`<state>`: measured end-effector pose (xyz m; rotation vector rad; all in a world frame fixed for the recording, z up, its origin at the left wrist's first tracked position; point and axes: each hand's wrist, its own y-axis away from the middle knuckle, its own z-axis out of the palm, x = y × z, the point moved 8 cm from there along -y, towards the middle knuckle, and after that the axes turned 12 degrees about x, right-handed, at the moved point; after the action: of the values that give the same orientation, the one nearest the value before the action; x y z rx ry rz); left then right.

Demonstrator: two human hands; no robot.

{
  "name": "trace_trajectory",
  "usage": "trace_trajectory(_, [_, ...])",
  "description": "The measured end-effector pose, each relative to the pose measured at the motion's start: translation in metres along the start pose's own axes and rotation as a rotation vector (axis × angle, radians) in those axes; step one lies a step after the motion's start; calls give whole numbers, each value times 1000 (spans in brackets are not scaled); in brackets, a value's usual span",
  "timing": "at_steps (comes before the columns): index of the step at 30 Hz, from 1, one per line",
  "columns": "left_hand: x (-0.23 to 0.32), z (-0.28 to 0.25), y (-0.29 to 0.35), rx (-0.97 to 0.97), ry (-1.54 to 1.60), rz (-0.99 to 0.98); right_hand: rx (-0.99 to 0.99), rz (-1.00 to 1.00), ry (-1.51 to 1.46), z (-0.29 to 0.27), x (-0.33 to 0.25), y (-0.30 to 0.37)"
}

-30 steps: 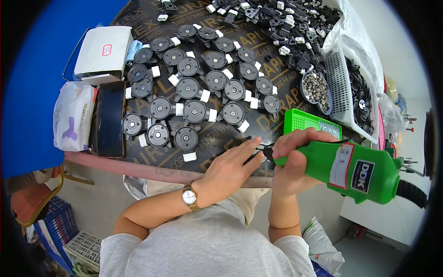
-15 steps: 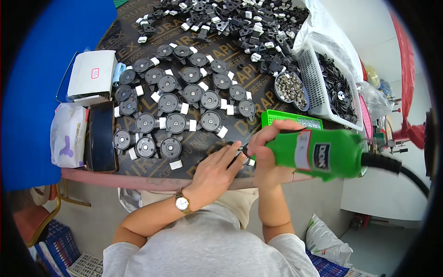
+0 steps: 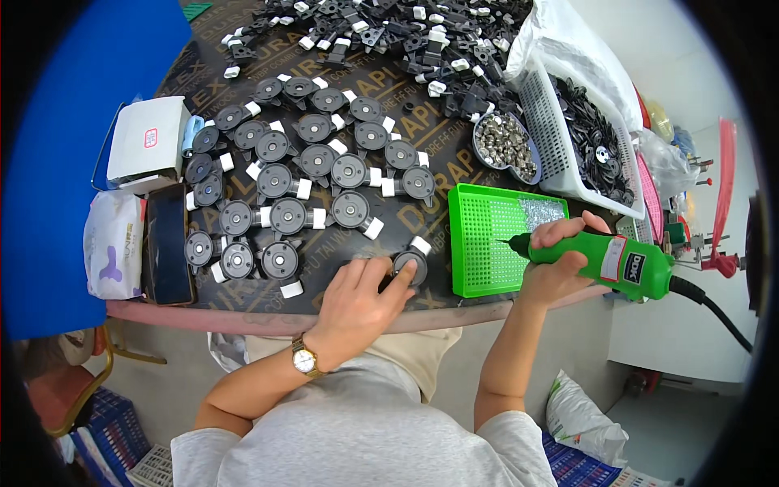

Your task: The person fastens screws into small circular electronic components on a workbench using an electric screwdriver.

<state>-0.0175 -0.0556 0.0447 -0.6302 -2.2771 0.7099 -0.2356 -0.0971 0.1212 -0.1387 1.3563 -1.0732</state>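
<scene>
In the head view, with the clock centred on the white-tabbed black disc piece (image 3: 408, 258) near the table's close edge, the left hand (image 3: 359, 302) lies at eight o'clock, thumb on the disc; whether its fingers clasp it cannot be told. At three o'clock the right hand (image 3: 560, 264) is wrapped around a green power screwdriver (image 3: 596, 250), its bit pointing toward nine, over a green tray (image 3: 479, 264). Similar assembled discs (image 3: 274, 180) spread around ten, loose black parts (image 3: 373, 39) heap at twelve, and a dish of metal fasteners (image 3: 505, 142) sits at one.
</scene>
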Motion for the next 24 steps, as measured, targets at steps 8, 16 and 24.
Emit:
trace_trajectory(8, [-1,3,1,-39,55,-3,24,4,24,-5,8,-1])
trace_trajectory(16, [-5,4,0,-11,147,-71,-2,4,52,2,9,-1])
trace_trajectory(24, [-2,5,0,-13,165,-50,11,16,77,-2,9,-1])
